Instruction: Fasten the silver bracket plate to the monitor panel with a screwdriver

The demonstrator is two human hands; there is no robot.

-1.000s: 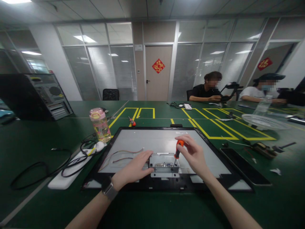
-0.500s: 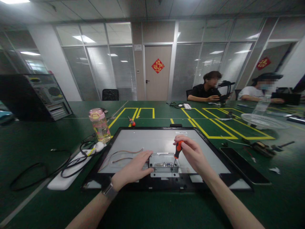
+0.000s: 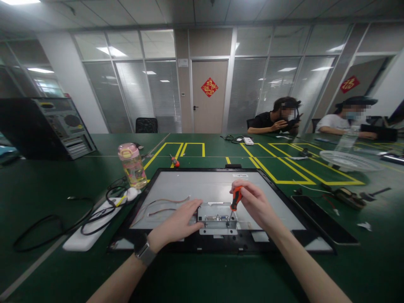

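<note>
A screwdriver (image 3: 236,198) with an orange-and-black handle stands tilted in my right hand (image 3: 254,201), its fingers closed round the top of the handle. The shaft points down at the right part of a metal bracket (image 3: 217,208) that has ports along its front side. My left hand (image 3: 176,219) holds the left end of this bracket, thumb at the front and fingers on top. Beneath both hands lies a black-framed monitor panel (image 3: 189,181), grey back facing up. Thin cables (image 3: 164,200) run across the panel to the left of the bracket.
At left are a white power strip (image 3: 91,229) with black cords, a pink-lidded bottle (image 3: 131,166) and a computer case (image 3: 44,128). A red screwdriver (image 3: 175,161) lies behind the panel, a black phone (image 3: 323,219) to its right. Two people (image 3: 277,115) sit across the table.
The screwdriver's handle has turned slightly in my right hand, and its tip remains at the bracket. My left hand has stayed put. A person across the table has raised their hands toward their headgear.
</note>
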